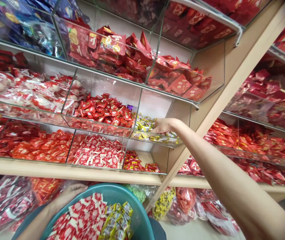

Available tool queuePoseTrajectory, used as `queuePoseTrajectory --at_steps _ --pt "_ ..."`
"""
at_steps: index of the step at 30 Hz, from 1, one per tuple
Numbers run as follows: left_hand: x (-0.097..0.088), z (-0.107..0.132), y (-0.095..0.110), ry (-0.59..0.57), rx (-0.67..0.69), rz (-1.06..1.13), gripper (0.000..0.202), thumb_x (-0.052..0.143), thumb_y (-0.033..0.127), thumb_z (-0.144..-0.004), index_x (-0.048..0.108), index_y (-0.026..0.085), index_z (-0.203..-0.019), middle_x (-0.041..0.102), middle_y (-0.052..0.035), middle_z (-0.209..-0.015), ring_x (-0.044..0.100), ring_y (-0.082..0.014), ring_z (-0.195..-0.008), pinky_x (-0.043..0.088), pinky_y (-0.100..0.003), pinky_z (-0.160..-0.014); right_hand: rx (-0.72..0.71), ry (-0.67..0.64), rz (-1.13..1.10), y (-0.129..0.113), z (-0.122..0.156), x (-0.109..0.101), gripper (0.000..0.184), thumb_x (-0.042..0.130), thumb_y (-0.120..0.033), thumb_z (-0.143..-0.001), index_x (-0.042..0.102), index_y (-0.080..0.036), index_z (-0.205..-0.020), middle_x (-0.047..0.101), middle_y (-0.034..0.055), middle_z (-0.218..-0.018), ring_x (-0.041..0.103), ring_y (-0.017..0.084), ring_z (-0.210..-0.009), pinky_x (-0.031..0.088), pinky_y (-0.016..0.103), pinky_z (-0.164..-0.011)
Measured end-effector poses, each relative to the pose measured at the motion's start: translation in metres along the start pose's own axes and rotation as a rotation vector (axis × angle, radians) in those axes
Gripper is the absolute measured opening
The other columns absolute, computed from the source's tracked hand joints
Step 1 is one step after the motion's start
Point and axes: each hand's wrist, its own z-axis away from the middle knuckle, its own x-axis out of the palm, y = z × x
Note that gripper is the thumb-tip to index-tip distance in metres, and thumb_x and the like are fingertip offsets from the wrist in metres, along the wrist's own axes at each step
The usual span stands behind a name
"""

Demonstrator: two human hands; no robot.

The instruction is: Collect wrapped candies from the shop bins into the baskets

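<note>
Behind a low clear panel (142, 136) on the shelf, in the head view, yellow-wrapped sweets (144, 123) lie under the person's right hand (163, 126); whether its fingers are apart or clamped on any cannot be told. Below, the left hand (73, 191) has its fingers close together at the rim of a teal basket (109, 189) bearing red-and-white sweets (78, 216); its grip is unclear. A wrist catching the panel could scatter sweets; a one-sided hold might let the basket tip.

Hands (164, 126) and forearms (214, 166) bare — dark trousers (158, 229), probably (edges visible).
</note>
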Motion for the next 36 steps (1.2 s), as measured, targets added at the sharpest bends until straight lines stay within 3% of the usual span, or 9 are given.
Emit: queuePoseTrajectory --at_steps 5,10,16,24,31,36 --pt "-0.002 -0.004 -0.006 -0.009 0.001 0.03 0.045 0.071 0.057 -0.053 0.071 0.017 -0.073 0.073 -0.0026 -0.07 0.065 -0.0229 -0.072 0.048 -0.026 -0.068 -0.09 0.002 -0.077 0.002 0.003 0.003 0.041 0.072 -0.051 -0.052 0.049 -0.017 -0.049 0.043 -0.0021 -0.045 0.042 0.01 -0.046 0.037 0.026 -0.044" --pt "0.0 0.0 -0.001 -0.01 0.021 0.033 0.041 0.071 0.054 -0.054 0.07 0.017 -0.07 0.073 -0.002 -0.069 0.065 -0.0225 -0.071 0.048 -0.026 -0.068 -0.193 0.04 -0.156 0.011 0.008 -0.002 0.035 0.068 -0.042 -0.059 0.045 -0.018 -0.048 0.045 -0.002 -0.046 0.042 0.009 -0.044 0.036 0.024 -0.043" --pt "0.002 0.001 0.001 -0.006 0.018 0.013 0.044 0.07 0.057 -0.052 0.068 0.017 -0.069 0.071 -0.0015 -0.066 0.064 -0.0216 -0.068 0.048 -0.026 -0.065 -0.376 0.067 -0.291 0.016 0.011 -0.006 0.032 0.064 -0.039 -0.058 0.04 -0.019 -0.052 0.038 -0.0071 -0.047 0.036 0.007 -0.047 0.031 0.022 -0.046" --pt "0.001 -0.002 -0.005 -0.004 0.017 0.044 0.041 0.072 0.054 -0.053 0.068 0.017 -0.07 0.072 -0.0004 -0.067 0.066 -0.0205 -0.067 0.049 -0.025 -0.064 -0.497 0.041 -0.171 0.014 -0.007 0.01 0.033 0.068 -0.044 -0.053 0.052 -0.017 -0.064 0.045 -0.0071 -0.055 0.041 0.008 -0.055 0.029 0.022 -0.052" --pt "-0.002 -0.006 -0.008 0.015 0.013 0.003 0.043 0.071 0.056 -0.052 0.069 0.018 -0.07 0.073 -0.0013 -0.07 0.067 -0.0226 -0.072 0.05 -0.026 -0.068 -0.469 0.051 -0.177 0.013 -0.004 0.013 0.042 0.068 -0.054 -0.051 0.05 -0.018 -0.062 0.041 -0.0073 -0.054 0.037 0.008 -0.054 0.027 0.022 -0.051" --pt "-0.002 -0.007 -0.01 0.008 0.015 0.001 0.042 0.07 0.056 -0.053 0.069 0.019 -0.071 0.074 -0.0019 -0.071 0.067 -0.0231 -0.072 0.05 -0.027 -0.068 -0.436 0.112 -0.146 0.014 -0.002 0.013 0.04 0.064 -0.055 -0.055 0.056 -0.017 -0.067 0.046 -0.0056 -0.058 0.039 0.009 -0.056 0.029 0.022 -0.052"
